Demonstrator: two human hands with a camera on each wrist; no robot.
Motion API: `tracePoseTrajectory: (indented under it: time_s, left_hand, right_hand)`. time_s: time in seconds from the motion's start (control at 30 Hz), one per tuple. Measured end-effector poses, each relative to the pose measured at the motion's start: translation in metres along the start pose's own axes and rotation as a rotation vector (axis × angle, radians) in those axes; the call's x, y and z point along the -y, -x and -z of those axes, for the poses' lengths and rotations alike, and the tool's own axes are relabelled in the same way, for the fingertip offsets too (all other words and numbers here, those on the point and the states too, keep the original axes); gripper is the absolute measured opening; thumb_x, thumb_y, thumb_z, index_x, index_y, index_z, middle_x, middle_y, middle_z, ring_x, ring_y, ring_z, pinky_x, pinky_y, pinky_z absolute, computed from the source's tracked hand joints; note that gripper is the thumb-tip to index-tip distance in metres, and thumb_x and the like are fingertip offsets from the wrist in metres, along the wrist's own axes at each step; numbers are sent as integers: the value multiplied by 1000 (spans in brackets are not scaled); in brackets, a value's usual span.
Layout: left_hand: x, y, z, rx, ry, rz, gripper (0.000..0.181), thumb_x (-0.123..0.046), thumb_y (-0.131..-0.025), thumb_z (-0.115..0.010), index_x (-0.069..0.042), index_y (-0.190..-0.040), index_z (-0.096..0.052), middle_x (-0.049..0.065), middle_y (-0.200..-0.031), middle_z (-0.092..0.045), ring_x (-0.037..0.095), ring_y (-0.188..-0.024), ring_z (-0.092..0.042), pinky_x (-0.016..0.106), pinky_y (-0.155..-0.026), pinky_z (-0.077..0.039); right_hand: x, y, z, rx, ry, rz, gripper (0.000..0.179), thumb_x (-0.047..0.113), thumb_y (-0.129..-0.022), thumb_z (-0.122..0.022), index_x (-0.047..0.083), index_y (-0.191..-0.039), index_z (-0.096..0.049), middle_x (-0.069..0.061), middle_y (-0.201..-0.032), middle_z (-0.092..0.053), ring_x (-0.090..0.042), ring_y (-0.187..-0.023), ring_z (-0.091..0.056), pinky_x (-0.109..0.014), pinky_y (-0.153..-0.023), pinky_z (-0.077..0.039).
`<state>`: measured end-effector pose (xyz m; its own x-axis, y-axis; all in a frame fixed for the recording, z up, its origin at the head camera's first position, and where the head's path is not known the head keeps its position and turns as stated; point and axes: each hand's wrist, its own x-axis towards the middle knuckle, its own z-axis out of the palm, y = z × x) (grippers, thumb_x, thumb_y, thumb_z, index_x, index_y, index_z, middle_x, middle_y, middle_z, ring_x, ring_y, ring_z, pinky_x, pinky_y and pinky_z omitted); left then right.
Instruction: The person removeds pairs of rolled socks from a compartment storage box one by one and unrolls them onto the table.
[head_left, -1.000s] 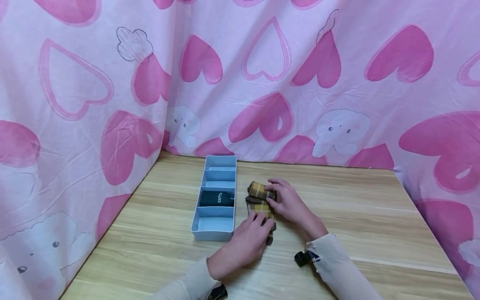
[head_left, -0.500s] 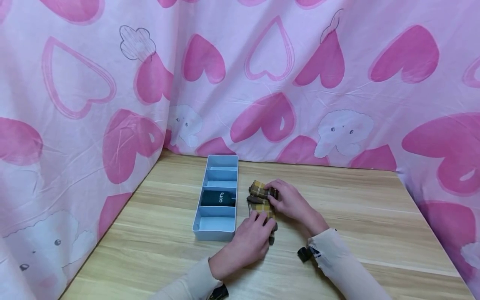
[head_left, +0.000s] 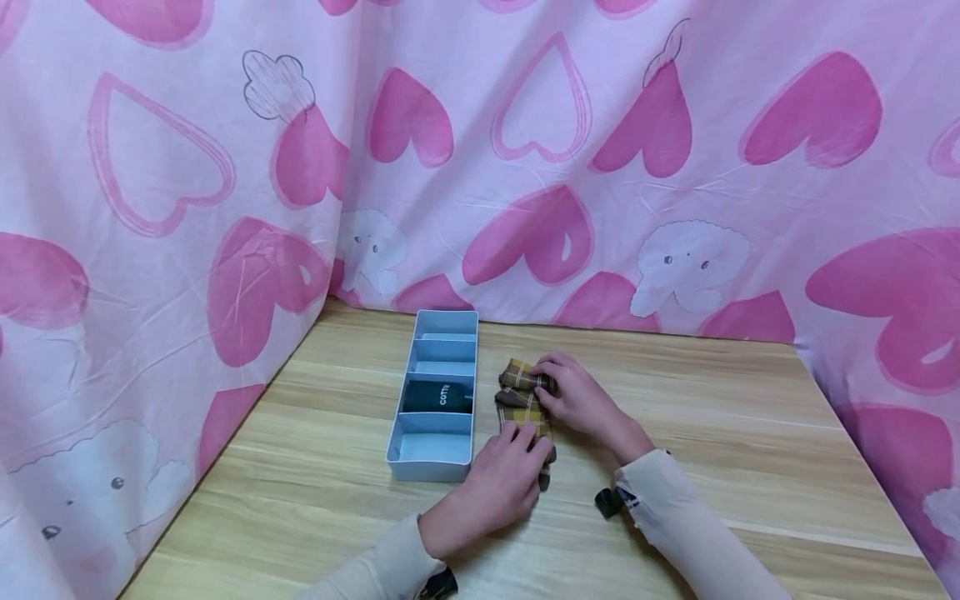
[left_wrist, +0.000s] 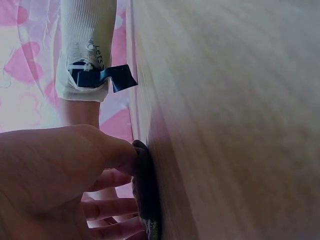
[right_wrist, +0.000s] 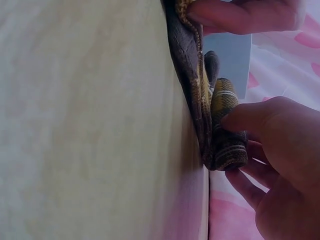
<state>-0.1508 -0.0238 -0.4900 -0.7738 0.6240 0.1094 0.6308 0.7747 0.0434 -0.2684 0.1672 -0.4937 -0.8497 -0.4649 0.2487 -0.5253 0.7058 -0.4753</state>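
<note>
A pair of yellow-and-brown plaid socks (head_left: 522, 416) lies on the wooden table, its far end wound into a roll (head_left: 517, 374). My right hand (head_left: 587, 403) holds this roll from the right; the right wrist view shows the thumb on one side of the roll (right_wrist: 226, 102) and fingers at the other. My left hand (head_left: 501, 472) rests on the near part of the socks with its fingertips pressing down. In the left wrist view, its thumb and fairly straight fingers touch the dark edge of the sock (left_wrist: 146, 182). The left hand hides part of the socks.
Just left of the socks stands a light blue divided box (head_left: 431, 472). One of its compartments holds a dark green folded sock (head_left: 433, 397) with white lettering. A pink heart-patterned curtain (head_left: 525, 242) hangs along the back and sides of the table (head_left: 720, 417).
The head view has shifted slightly, so everything sits a little farther right. Both hands stay on the socks; the rolled end has tilted slightly under the right hand.
</note>
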Motion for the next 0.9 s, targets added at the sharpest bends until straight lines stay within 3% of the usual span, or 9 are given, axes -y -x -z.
tracePoseTrajectory:
  time_s: [0.33, 0.5, 0.7, 0.9]
  left_hand:
    - [-2, 3, 4, -24, -29, -11, 30, -28, -99, -74, -24, -125, -62, 1, -123, -60, 21, -109, -55, 29, -86, -55]
    - [-3, 4, 5, -15, -27, -4, 31, -28, -98, -74, -24, -127, -62, 1, -124, -60, 22, -111, -55, 30, -85, -56]
    - [-3, 2, 5, 14, -22, 3, 32, -30, -100, -74, -23, -129, -62, 2, -126, -60, 23, -113, -55, 32, -88, -58]
    - [-5, 2, 6, 50, 4, 12, 32, -31, -101, -73, -24, -130, -62, 2, -129, -60, 23, -114, -55, 32, -86, -57]
  right_hand:
    - [-3, -6, 0, -51, -13, -12, 24, 11, -104, -69, 15, -128, -68, -5, -126, -75, -26, -120, -72, -51, -105, -58]
    - [-4, -9, -1, -43, -5, -42, 20, 14, -106, -67, 14, -126, -72, -8, -126, -75, -28, -122, -71, -51, -105, -58]
    - [-7, -10, -2, -39, 2, -42, 33, 13, -98, -79, 7, -130, -71, -15, -134, -69, -33, -126, -68, -54, -108, -56]
    - [-9, -12, -2, -43, 12, -53, 30, 12, -103, -73, 8, -132, -71, -13, -139, -64, -32, -130, -65, -52, -112, -55]
